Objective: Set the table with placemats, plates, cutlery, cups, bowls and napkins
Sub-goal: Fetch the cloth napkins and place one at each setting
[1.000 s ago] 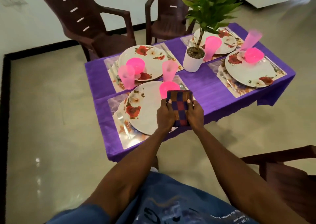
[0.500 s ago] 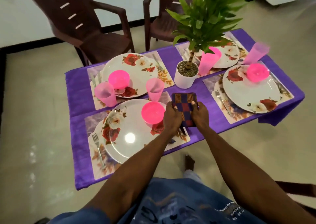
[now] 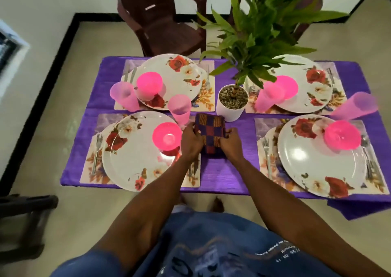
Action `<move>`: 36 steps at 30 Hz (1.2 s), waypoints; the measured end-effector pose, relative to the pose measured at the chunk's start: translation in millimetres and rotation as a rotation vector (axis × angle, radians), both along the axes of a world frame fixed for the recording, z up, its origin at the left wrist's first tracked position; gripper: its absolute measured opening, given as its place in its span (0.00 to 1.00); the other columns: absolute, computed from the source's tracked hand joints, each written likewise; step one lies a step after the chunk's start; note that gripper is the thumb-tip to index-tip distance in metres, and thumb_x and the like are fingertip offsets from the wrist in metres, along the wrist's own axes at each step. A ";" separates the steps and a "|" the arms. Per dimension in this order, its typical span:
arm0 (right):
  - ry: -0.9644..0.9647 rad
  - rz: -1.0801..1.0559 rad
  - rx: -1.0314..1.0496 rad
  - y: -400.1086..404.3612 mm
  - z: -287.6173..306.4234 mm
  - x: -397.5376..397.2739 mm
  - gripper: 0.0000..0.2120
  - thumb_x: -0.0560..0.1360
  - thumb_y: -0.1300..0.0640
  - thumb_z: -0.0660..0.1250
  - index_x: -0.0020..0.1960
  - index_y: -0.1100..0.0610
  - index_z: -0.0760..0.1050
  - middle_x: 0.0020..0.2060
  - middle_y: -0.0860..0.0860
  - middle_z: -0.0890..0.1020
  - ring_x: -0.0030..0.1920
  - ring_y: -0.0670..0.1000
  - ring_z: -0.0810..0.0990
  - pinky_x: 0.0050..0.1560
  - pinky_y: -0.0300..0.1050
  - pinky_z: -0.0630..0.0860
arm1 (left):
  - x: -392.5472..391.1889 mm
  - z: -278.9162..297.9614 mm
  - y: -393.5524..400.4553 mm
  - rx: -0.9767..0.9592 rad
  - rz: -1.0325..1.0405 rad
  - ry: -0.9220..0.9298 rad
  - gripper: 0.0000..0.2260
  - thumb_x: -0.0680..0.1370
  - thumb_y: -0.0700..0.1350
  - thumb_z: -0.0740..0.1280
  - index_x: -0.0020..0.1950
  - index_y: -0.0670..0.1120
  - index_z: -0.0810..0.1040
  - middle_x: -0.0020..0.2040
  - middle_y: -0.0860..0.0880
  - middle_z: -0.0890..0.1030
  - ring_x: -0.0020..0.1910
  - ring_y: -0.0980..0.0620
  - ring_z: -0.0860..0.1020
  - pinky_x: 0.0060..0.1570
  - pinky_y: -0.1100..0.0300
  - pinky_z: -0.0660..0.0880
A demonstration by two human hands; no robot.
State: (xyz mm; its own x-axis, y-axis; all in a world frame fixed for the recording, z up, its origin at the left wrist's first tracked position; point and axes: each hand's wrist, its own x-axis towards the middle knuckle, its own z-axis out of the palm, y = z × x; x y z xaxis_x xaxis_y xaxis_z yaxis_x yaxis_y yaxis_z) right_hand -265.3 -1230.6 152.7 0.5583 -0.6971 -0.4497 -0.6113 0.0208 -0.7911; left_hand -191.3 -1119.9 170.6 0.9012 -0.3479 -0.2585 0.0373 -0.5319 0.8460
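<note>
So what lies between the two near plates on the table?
In the head view, the folded checked napkin, gripped by the left hand and right hand, lies over bare purple cloth between the near left plate and near right plate.

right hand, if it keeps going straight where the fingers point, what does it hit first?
The right hand grips the checked napkin, fingers pointing up-left over it. Beyond the napkin, likely the pink cup, though the white plant pot stands close; depth is unclear.

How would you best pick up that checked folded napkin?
Pinch the checked napkin by its two long side edges, from above, as the left hand and right hand do. It looks like a thick, flat fold, so its sides give a hold.
</note>
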 end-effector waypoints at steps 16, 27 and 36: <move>-0.001 0.107 -0.239 -15.0 -28.8 -11.4 0.07 0.70 0.62 0.65 0.44 0.58 0.67 0.39 0.54 0.75 0.35 0.50 0.71 0.29 0.42 0.63 | -9.5 -40.7 -2.2 0.163 -0.106 -0.141 0.08 0.78 0.36 0.60 0.50 0.42 0.78 0.51 0.44 0.80 0.49 0.46 0.76 0.48 0.54 0.74; 0.044 0.109 -0.348 -11.2 -41.3 -20.6 0.08 0.78 0.59 0.62 0.56 0.58 0.71 0.51 0.55 0.77 0.48 0.55 0.77 0.42 0.46 0.74 | -24.3 -47.2 -4.1 0.143 -0.337 -0.250 0.12 0.80 0.38 0.59 0.60 0.40 0.78 0.60 0.44 0.77 0.52 0.54 0.73 0.55 0.58 0.74; 0.134 0.409 -0.761 4.2 -49.9 -34.2 0.17 0.78 0.53 0.61 0.65 0.58 0.71 0.68 0.59 0.71 0.67 0.59 0.68 0.66 0.58 0.68 | -52.4 -62.8 39.1 0.427 -0.570 -0.485 0.18 0.75 0.41 0.70 0.64 0.40 0.75 0.60 0.39 0.77 0.60 0.41 0.74 0.62 0.48 0.71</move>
State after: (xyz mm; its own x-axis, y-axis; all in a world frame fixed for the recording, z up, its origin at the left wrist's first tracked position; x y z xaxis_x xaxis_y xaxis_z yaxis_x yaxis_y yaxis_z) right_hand -299.6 -1226.4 102.8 0.8058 -0.5916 -0.0237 -0.5446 -0.7248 -0.4220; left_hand -243.7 -1080.8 107.8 0.6632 -0.7414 -0.1019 -0.6459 -0.6359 0.4224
